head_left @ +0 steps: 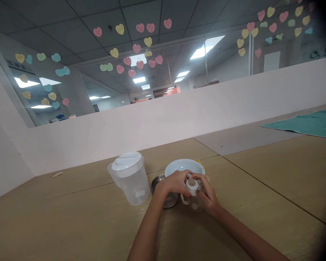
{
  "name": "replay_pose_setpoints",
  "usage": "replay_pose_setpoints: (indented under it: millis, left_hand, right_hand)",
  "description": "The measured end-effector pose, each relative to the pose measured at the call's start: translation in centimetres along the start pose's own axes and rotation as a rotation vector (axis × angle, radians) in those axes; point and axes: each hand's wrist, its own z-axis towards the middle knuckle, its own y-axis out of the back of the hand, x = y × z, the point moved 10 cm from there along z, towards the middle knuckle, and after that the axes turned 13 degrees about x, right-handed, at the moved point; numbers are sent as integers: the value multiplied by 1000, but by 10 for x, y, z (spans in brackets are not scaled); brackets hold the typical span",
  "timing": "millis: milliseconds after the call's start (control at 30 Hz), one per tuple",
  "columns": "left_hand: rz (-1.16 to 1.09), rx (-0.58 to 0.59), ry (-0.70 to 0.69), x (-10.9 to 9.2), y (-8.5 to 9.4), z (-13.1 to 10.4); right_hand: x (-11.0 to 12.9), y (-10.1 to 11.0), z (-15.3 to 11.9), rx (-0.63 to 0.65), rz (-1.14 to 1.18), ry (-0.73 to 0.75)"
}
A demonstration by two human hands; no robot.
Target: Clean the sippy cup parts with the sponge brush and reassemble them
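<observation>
Bottle (196, 205), clear with a white collar and a teat on top, sits between my hands, low in the frame and slightly right of centre. My left hand (176, 182) and right hand (208, 194) curl in close, holding it around the collar. A metal dish (172, 201) lies partly behind my left hand; beyond is a white bowl (178, 165), and a lidded pitcher (132, 183) stands upright on the bench (97, 224), lower left of centre.

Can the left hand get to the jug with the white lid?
Probably yes: though the left hand is on the bottle, the jug stands close by, with just a low metal dish between.
</observation>
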Motion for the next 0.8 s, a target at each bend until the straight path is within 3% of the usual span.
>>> replay_pose_setpoints:
  millis: [267,533,600,667,700,800]
  left_hand:
    - [-12,-34,-30,-3,2,-1]
    - [-72,60,-36,8,0,-5]
    - [-168,87,-46,20,4,-14]
    - [-235,28,-8,41,16,-25]
    - [-217,-38,60,56,24,-31]
    - [9,-204,439,104,41,-48]
  right_hand:
    - [18,-12,10,113,-249,27]
    - [23,-16,4,44,-451,57]
    - [23,-17,2,30,-473,80]
    - [26,-16,1,5,-497,129]
    - [29,-16,0,-6,-504,156]
    - [32,-16,0,-20,-502,195]
